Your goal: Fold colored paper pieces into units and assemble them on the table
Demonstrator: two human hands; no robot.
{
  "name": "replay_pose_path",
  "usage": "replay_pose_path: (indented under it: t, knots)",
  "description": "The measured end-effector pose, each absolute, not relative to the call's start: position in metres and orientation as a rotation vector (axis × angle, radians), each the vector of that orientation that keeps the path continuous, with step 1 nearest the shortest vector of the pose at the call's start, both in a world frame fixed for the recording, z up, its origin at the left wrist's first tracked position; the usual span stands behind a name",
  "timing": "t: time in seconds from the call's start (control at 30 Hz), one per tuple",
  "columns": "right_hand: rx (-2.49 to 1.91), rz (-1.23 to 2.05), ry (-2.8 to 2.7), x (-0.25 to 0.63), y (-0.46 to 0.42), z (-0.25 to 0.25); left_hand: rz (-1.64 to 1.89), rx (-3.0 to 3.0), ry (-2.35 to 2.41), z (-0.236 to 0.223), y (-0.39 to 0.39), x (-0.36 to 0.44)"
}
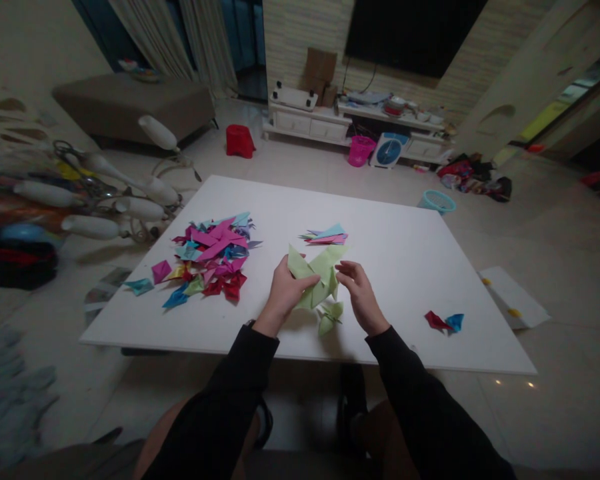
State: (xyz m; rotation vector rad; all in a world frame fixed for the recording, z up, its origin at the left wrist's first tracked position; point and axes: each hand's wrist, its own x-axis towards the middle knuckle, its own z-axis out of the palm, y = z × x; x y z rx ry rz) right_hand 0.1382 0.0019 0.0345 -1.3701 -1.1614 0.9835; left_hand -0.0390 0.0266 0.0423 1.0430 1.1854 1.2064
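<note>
A light green folded-paper pinwheel [319, 275] is held above the white table, its blades spreading in several directions. My left hand [286, 293] grips its left side, thumb across the front and fingers behind. At the pinwheel's right edge is my right hand [363, 299], with its fingers bent and slightly apart; whether a fingertip touches the paper is hard to tell. Just below, a smaller light green folded-paper piece [330, 318] with pointed petals rests on the table. Beyond my hands lies a small stack of folded coloured papers [329, 235].
A heap of colourful paper foldings [215, 243] covers the left of the white table [390, 260]. One red folding [436, 321] and one blue folding [455, 323] lie at the right. On the floor beyond are a red stool [240, 141] and a turquoise basket [437, 201].
</note>
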Motion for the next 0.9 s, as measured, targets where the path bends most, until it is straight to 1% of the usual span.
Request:
replay_pose_path:
  t: [0.1,0.17,0.33,0.43,0.6,0.7,0.8,0.9]
  knots:
    - [-1.278,1.266,-1.101,0.137,0.001,0.037,1.191,1.041,1.166,0.043,0.027,-0.04]
    - [-1.222,1.394,-1.053,0.136,0.0,0.042,1.183,1.06,1.169,0.044,0.027,-0.041]
    - [-1.222,1.523,-1.015,0.136,-0.002,0.051,1.132,1.134,1.129,0.05,0.026,-0.043]
    - [-1.287,1.517,-1.025,0.14,-0.003,0.054,1.089,1.15,1.095,0.054,0.024,-0.043]
    - [-1.365,1.414,-1.03,0.147,-0.011,0.06,1.029,1.243,1.033,0.058,0.017,-0.039]
    - [-1.365,1.433,-1.026,0.15,-0.018,0.064,1.007,1.275,1.031,0.061,0.012,-0.034]
    - [-1.341,1.49,-1.012,0.155,-0.023,0.064,0.985,1.229,0.971,0.061,0.008,-0.028]
    - [-1.33,1.393,-0.97,0.169,-0.022,0.054,0.99,1.109,0.951,0.055,0.009,-0.025]
